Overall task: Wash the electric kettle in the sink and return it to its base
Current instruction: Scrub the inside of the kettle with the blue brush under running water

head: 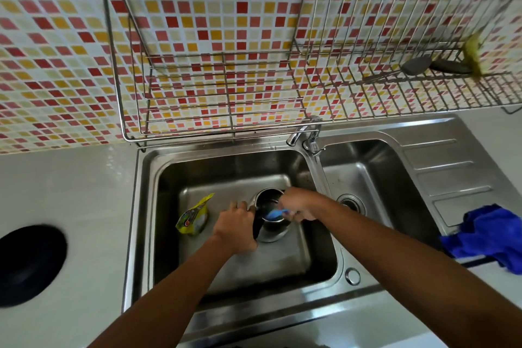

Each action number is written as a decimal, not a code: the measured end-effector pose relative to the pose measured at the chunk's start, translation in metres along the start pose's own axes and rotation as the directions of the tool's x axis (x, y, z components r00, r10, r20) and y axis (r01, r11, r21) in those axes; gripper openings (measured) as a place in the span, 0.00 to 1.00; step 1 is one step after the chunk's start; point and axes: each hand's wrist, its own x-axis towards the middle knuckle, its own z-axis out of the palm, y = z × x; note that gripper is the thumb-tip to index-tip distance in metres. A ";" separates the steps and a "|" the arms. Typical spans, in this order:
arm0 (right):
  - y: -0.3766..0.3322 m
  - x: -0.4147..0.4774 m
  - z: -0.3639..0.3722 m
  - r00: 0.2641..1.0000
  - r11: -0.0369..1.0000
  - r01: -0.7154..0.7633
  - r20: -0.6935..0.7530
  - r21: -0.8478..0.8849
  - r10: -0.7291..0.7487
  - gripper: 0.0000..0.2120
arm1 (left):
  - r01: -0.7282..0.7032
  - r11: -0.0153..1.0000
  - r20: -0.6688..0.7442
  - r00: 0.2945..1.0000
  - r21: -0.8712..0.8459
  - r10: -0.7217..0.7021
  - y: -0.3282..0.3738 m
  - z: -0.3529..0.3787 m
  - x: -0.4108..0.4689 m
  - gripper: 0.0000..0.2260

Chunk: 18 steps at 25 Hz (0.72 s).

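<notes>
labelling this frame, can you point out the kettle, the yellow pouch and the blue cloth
kettle (271, 230): head view, on the steel side wall below the rim.
yellow pouch (193, 217): head view, on the middle of its printed front.
blue cloth (485, 237): head view, on the middle of the bunched fabric.

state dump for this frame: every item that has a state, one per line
kettle: upright in the left sink basin, lid open
left hand: gripping the kettle's handle side
right hand: at the kettle's mouth, closed on a blue scrubber
tap: no water visibly running
yellow pouch: standing in the left basin, apart from the kettle
blue cloth: crumpled on the drainboard
kettle base: on the counter, unoccupied
</notes>
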 end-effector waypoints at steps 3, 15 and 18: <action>0.026 -0.008 -0.016 0.964 0.520 -0.222 0.267 0.825 -0.011 0.09 | -0.001 1.000 -0.003 1.000 -0.004 0.001 0.001 0.000 0.000 0.32; 0.053 -0.025 0.052 0.942 -0.293 -0.256 0.169 0.921 -0.289 0.09 | 0.042 0.999 0.017 0.999 0.031 -0.042 0.004 -0.004 -0.002 0.30; 0.084 -0.052 0.050 0.908 -0.207 -0.266 0.173 0.941 -0.381 0.11 | 0.059 0.998 0.031 0.998 0.005 -0.059 -0.001 -0.003 -0.007 0.32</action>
